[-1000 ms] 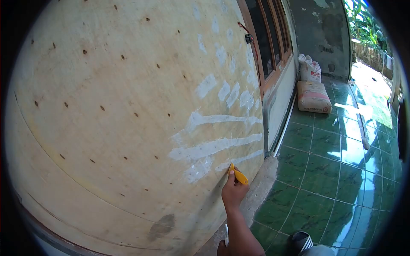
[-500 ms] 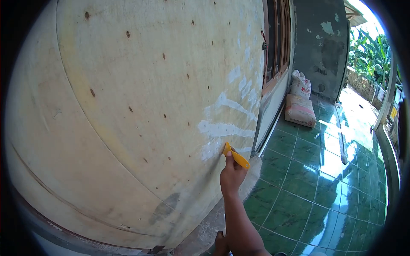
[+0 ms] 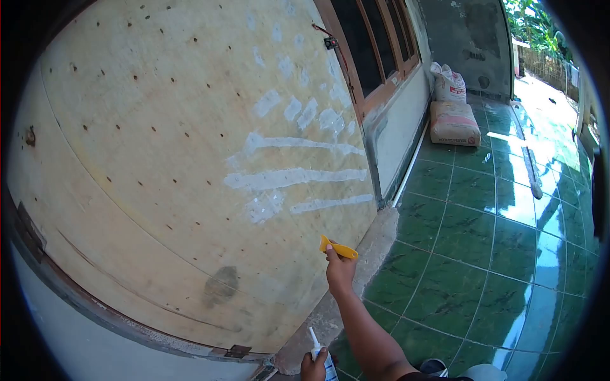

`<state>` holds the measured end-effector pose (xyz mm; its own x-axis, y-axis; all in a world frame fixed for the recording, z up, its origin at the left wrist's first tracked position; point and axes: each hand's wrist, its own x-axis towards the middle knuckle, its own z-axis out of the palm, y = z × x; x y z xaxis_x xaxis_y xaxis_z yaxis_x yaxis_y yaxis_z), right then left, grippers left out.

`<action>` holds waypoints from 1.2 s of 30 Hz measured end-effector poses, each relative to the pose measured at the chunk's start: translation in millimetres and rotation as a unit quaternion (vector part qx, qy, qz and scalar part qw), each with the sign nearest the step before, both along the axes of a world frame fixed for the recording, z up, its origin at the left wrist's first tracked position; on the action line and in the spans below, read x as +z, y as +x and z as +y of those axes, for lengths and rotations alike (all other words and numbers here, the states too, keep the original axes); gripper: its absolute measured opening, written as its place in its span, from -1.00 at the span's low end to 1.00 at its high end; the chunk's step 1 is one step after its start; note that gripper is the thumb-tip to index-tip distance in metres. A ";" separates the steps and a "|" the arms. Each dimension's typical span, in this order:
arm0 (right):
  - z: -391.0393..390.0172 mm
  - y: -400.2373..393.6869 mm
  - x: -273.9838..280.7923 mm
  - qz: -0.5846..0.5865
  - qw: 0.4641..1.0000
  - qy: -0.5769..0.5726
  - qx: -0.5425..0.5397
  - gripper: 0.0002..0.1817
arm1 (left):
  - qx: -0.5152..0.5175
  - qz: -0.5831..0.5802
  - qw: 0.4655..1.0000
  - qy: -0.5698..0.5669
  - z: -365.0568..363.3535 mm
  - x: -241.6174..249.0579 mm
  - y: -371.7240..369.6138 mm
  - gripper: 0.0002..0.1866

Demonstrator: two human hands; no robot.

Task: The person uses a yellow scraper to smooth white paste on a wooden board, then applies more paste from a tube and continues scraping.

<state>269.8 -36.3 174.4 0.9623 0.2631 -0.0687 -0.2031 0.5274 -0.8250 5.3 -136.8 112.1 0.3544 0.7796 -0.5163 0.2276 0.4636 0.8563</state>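
Observation:
My right hand [image 3: 341, 270] is closed around a yellow putty knife [image 3: 342, 249], held a little away from the wood panel [image 3: 159, 209]. Low in the view, my left hand [image 3: 312, 366] grips a white tube with a narrow pointed nozzle [image 3: 316, 338]; its lower part is cut off by the frame edge. White filler strips [image 3: 298, 178] and several smaller patches mark the panel above the putty knife. A dark grey smudge [image 3: 220, 286] shows on the lower panel.
Green floor tiles [image 3: 438, 279] stretch to the right, with a raised concrete strip [image 3: 381, 235] along the panel's edge. Two sacks [image 3: 454, 124] are stacked by the far wall. A wooden-framed window [image 3: 375, 44] stands beyond the panel. Dark round container [image 3: 434, 366] sits near my arm.
My right hand has drawn the putty knife off the panel, down and away from the filler. The view has shifted, and my left hand with the white tube now shows.

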 end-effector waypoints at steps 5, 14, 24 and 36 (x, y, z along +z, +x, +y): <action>22.7 21.3 53.5 -0.016 0.995 0.082 -0.050 -0.70 | 0.005 0.007 0.999 0.052 1.9 -2.8 -8.0 -0.70; 63.0 -81.7 148.7 -0.366 0.912 -0.082 -0.165 -0.40 | 0.024 0.110 0.992 0.055 24.6 -11.8 -19.2 -0.23; 44.7 -23.2 123.2 -0.334 0.911 -0.069 -0.234 -0.69 | -0.025 0.163 0.974 0.155 6.3 27.0 -7.1 -0.45; 52.3 18.0 128.3 -0.378 0.914 0.031 -0.143 -0.76 | -0.008 0.023 0.991 0.128 17.9 12.3 -23.9 -0.64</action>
